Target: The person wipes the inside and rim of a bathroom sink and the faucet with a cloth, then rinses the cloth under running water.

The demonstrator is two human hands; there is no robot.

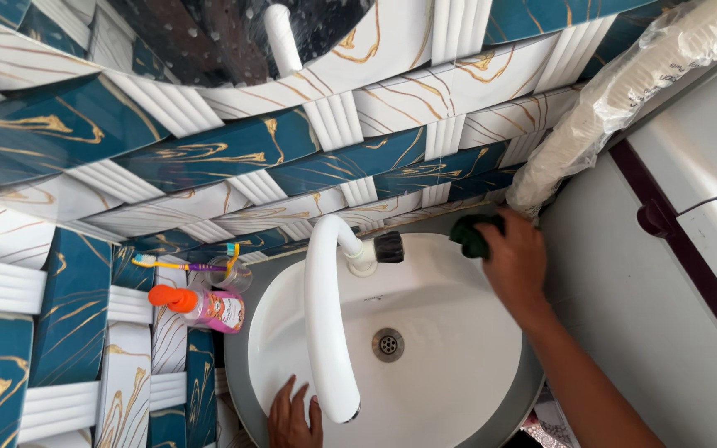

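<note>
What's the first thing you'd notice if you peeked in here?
The tall curved white tap arching over the round white sink in the middle. The right hand presses a dark green scrubbing pad on the sink's back rim; the left hand rests on its front edge. Teal-and-white marbled wall tiles fill the background.

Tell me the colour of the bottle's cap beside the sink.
Orange: the cap tops a pink bottle, clear in the head view.

Teal-and-white tiled wall (209,158) with gold veining. Pink bottle with orange cap (205,308) on ledge, just beside clear glass (230,274) holding toothbrush (178,265). Plastic-wrapped stack, probably disposable cups (624,91), leans in corner. Dark hook (656,218) on white panel.
</note>
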